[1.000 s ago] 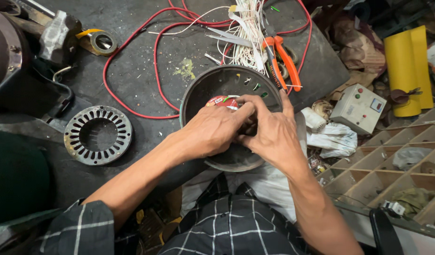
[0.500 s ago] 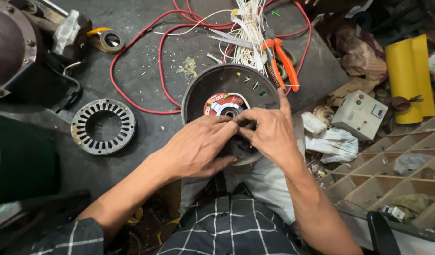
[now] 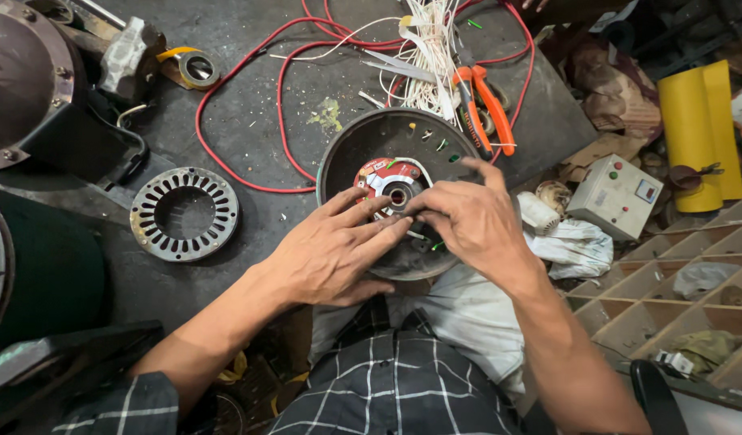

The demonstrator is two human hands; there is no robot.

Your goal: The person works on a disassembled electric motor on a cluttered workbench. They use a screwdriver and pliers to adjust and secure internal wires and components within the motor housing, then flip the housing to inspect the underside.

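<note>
My left hand (image 3: 338,254) and right hand (image 3: 467,221) both sat on the round dark motor housing (image 3: 371,141) resting on my lap, at its near half. Compared with a second back, the camera view had pulled in and my hands had slid toward the near rim, so the red winding piece (image 3: 379,173) at the housing's centre showed more fully; half a second ago it was already partly uncovered. My read: the hands had settled on one spot just near-side of the hub, so fine finger work was going on there, not a lift or a carry.

Pose: left forearm came in from the lower left, palm down, fingers stretched flat and lightly spread, tips pointing at the hub. Right forearm came from the lower right, wrist bent, index raised and pointing up past the hub, other fingers curled in toward my left fingertips. Right thumb and fingers looked pressed together on something small; what it was I couldn't tell, too small and hidden. Left hand pressed flat, gripping nothing.

Around the housing: orange-handled pliers (image 3: 488,109) just beyond its far-right rim, bundle of white wires (image 3: 431,48) beyond the far rim, red cable (image 3: 282,89) looping off to its left, slotted stator ring (image 3: 184,213) well left, small grey control box (image 3: 617,196) to the right, yellow roll (image 3: 701,133) farther right.
</note>
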